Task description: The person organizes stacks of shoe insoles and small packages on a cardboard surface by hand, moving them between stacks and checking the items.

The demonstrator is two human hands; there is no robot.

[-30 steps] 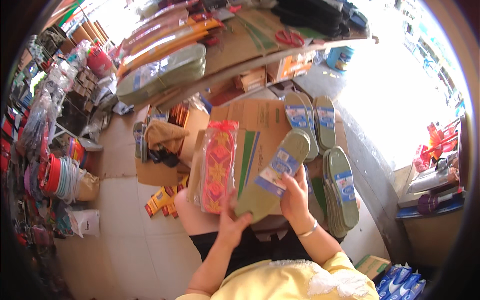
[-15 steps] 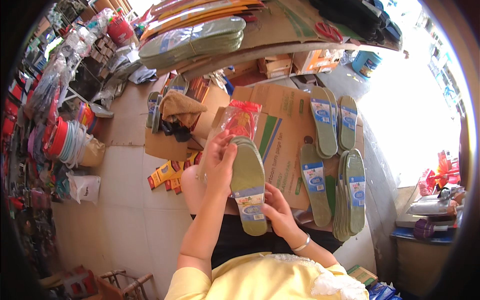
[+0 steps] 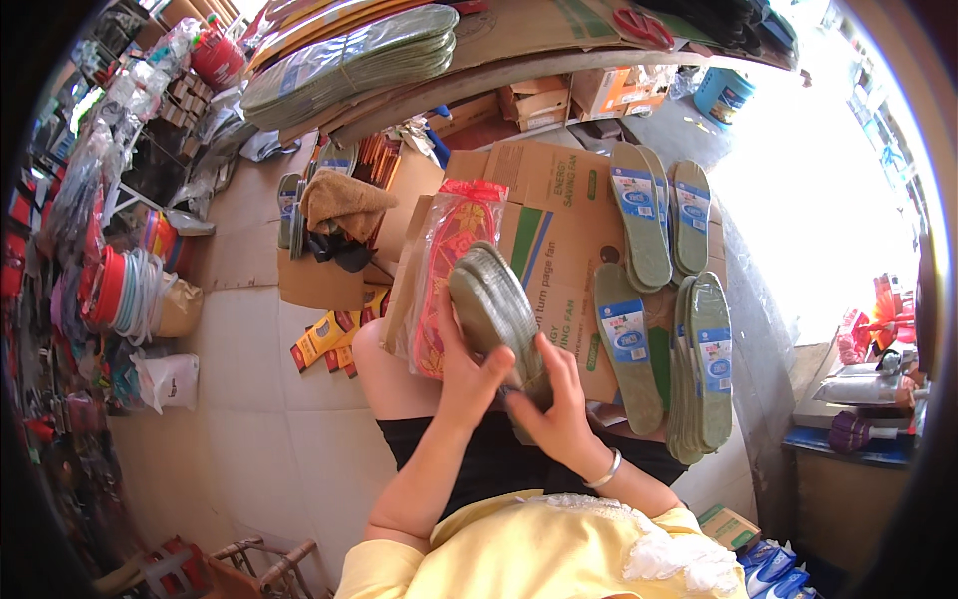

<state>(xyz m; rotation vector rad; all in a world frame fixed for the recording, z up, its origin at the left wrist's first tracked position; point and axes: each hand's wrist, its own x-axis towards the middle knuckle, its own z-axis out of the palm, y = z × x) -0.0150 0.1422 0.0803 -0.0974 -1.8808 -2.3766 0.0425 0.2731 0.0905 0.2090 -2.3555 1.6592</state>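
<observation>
Both my hands grip a stack of green insoles [image 3: 496, 299] above my lap, tilted so its layered edges show. My left hand [image 3: 471, 374] wraps its left side, with the thumb across the lower part. On the right edge, my right hand [image 3: 561, 404] closes round the lower end; some of its fingers are hidden. Beneath the stack lies a red patterned pair in a clear plastic bag [image 3: 457, 255], on a flat cardboard box [image 3: 569, 240]. To the right, more green insoles with blue labels lie in piles: a far pile [image 3: 644, 235], a single-looking one [image 3: 631, 374] and a thick near pile [image 3: 714, 399].
A shelf edge [image 3: 519, 90] with bundled insoles [image 3: 359, 70] and red scissors-like handles [image 3: 644, 28] runs across the top. A brown cloth [image 3: 344, 205] sits on a carton at left. Yellow-and-red packets [image 3: 324, 339] lie on the floor. Coiled hose [image 3: 143, 295] stands farther left.
The stack has turned from label side facing up to showing its layered edge, and its label is no longer visible. Both hands have shifted their grip lower on it. The view has moved slightly.
</observation>
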